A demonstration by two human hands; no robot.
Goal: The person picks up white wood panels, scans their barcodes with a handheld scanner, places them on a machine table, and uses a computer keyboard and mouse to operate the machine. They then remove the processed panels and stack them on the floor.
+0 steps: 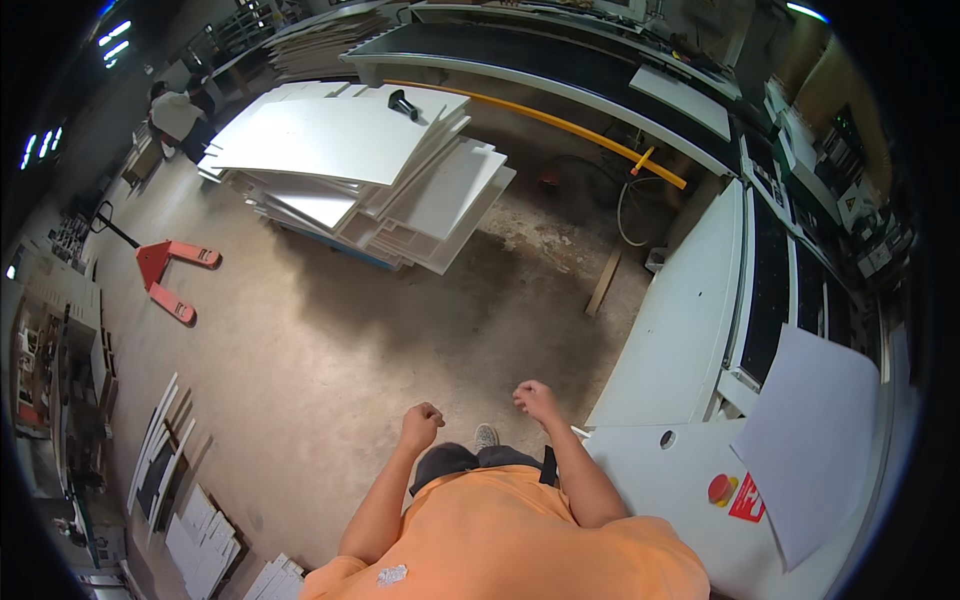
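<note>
My left hand (422, 424) hangs in the air in front of my waist, its fingers loosely curled in, with nothing seen in it. To its right and slightly higher, my right hand (537, 399) is also curled and shows nothing in its fingers. Neither hand touches anything. Nearest to the right hand is the white machine's side panel (665, 330). Ahead, a stack of white boards (310, 130) lies unevenly piled on a low base, and a black handheld device (403, 104) rests on its top board.
A red pallet jack (154, 265) stands on the floor at left. White strips (160, 450) and cut boards (200, 545) lie at lower left. On the machine at right are a red stop button (720, 489) and a white sheet (815, 440). A yellow rail (540, 115) runs beyond the stack. A person (180, 115) stands far left.
</note>
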